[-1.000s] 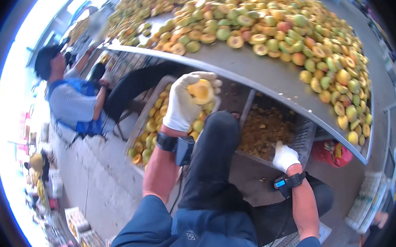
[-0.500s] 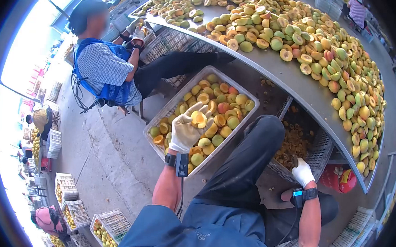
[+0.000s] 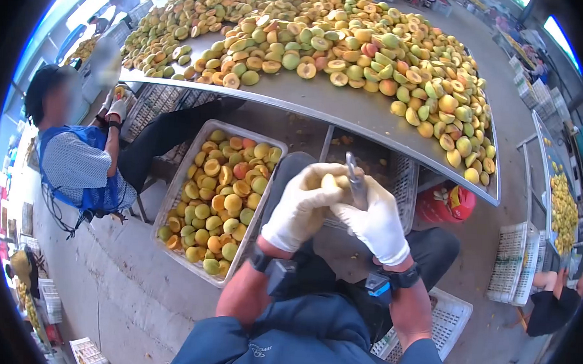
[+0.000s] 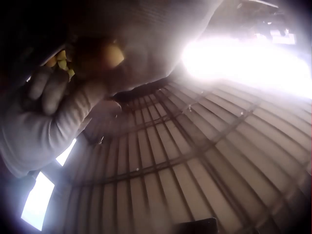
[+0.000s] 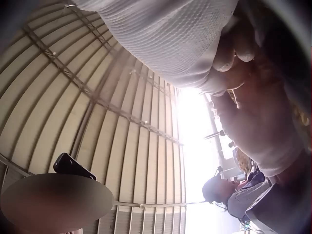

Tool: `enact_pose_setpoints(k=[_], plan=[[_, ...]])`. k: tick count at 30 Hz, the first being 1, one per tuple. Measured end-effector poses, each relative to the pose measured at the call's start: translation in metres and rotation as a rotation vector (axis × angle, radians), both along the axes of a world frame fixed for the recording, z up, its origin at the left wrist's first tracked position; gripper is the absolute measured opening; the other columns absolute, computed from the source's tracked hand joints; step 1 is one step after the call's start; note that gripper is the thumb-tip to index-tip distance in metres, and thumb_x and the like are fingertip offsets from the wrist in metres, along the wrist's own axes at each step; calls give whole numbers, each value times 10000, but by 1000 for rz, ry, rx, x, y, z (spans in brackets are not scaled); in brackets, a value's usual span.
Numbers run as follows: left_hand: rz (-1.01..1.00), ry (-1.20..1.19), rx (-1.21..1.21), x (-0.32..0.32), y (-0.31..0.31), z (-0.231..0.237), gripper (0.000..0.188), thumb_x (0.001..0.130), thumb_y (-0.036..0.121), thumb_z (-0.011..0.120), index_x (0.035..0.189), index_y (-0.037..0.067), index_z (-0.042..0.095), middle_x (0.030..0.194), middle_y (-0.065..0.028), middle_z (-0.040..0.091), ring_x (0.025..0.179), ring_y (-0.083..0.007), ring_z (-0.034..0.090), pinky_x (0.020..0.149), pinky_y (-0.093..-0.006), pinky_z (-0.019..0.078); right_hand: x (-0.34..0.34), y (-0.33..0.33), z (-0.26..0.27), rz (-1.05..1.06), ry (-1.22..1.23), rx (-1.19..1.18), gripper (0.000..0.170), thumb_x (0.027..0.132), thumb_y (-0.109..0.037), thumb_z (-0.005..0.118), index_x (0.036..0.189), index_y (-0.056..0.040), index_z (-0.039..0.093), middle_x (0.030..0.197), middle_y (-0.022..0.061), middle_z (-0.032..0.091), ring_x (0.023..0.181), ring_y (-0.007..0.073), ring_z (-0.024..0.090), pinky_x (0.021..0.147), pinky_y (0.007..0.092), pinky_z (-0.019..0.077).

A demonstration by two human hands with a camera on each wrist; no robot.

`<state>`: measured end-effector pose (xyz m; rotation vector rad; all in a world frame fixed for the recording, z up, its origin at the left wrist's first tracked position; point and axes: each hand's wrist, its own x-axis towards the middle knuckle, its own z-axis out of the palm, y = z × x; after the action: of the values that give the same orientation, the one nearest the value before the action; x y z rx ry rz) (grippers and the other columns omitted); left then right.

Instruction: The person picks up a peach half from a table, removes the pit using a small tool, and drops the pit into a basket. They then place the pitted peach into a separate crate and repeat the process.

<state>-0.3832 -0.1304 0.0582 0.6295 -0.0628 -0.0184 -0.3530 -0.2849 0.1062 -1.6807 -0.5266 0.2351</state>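
In the head view both gloved hands meet in front of the knees. My left hand [image 3: 303, 205] pinches a yellow fruit piece [image 3: 331, 183]. Just right of it, my right hand [image 3: 375, 221] grips a metal tool [image 3: 353, 175] whose looped tip points up. Fruit and tool are close together; whether they touch is unclear. In the left wrist view the fruit [image 4: 113, 55] shows as a blurred orange patch in shadow. The right wrist view has the white glove [image 5: 170, 39] across its top, and the tool cannot be made out.
A crate of fruit [image 3: 161, 225] stands left of the knees. Ahead, a metal table [image 3: 372, 114] bears heaped halved fruit [image 3: 306, 70]. Beneath its edge is another crate [image 3: 406, 187], with a red bag [image 3: 445, 203] beside it. Another person [image 3: 78, 159] sits at the left.
My left hand has moved from over the fruit crate toward the right, still with fruit. My right hand has risen from beside the lower crate to meet it. The head view has shifted.
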Motion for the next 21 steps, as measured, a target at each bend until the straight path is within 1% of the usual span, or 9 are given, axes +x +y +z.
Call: enact_pose_setpoints(k=[2, 4, 8, 9, 11, 14, 15, 17, 21], plan=[[-84, 35, 76, -1, -14, -3, 396, 858, 100, 709, 1220, -5, 587, 1287, -154, 603, 1089, -231, 625, 954, -358, 508, -3, -19, 6, -42, -41, -283, 286, 831, -61, 731, 1102, -5, 660, 888, 65, 702, 815, 120, 663, 723, 299, 535], [-232, 107, 53, -4, -25, -3, 473, 847, 160, 730, 1262, 2, 568, 1172, -83, 631, 1028, -170, 621, 904, -292, 494, -4, -32, 7, -54, -61, -342, 274, 817, -57, 716, 1080, 3, 671, 845, 44, 697, 746, 132, 666, 658, 300, 526], [-313, 124, -102, -5, -44, -16, 465, 860, 147, 718, 1271, 5, 553, 1157, -73, 633, 1060, -171, 614, 929, -315, 496, -9, -54, 9, -92, 326, -142, 174, 833, -50, 729, 989, 4, 675, 740, 33, 656, 543, 86, 590, 499, 215, 435], [-317, 136, -143, -4, -48, -18, 448, 865, 132, 717, 1263, 6, 555, 1176, -84, 633, 1061, -175, 617, 933, -319, 500, -12, -50, 10, -165, 324, -123, 109, 848, -61, 736, 910, -9, 663, 684, 25, 625, 477, 72, 540, 461, 198, 398], [-333, 164, -209, -1, -52, -21, 429, 878, 94, 709, 1259, 4, 535, 1235, -136, 623, 1079, -215, 626, 938, -348, 511, -13, -49, 7, -183, 316, -82, 133, 848, -58, 737, 924, -8, 641, 698, 30, 624, 471, 81, 539, 445, 208, 382], [-314, 172, -336, -2, -49, -22, 447, 881, 70, 692, 1280, 1, 502, 1268, -166, 602, 1105, -256, 625, 963, -392, 512, -8, -50, -11, -216, 312, -21, 125, 857, -27, 703, 955, -17, 625, 709, 32, 619, 468, 71, 523, 441, 205, 365], [-263, 186, -366, -2, -47, -20, 457, 882, 50, 673, 1294, 4, 482, 1289, -186, 584, 1148, -292, 608, 1002, -438, 498, -5, -49, -16, -275, 293, 3, 104, 863, -14, 689, 942, -23, 623, 704, 25, 611, 466, 64, 511, 439, 201, 356], [-204, 174, -377, -4, -33, -15, 454, 882, 53, 671, 1295, 10, 487, 1293, -182, 581, 1169, -290, 597, 1022, -448, 487, 2, -44, -21, -397, 280, 34, 87, 879, 8, 663, 929, -43, 613, 685, 1, 585, 475, 45, 484, 440, 187, 329], [4, 93, -338, -12, 22, -15, 393, 906, 118, 670, 1267, 26, 545, 1242, -153, 617, 1193, -287, 589, 1054, -470, 469, 41, -56, -73, -553, 84, 32, 36, 933, -34, 626, 969, -29, 631, 842, 59, 673, 525, 63, 526, 497, 210, 434]])
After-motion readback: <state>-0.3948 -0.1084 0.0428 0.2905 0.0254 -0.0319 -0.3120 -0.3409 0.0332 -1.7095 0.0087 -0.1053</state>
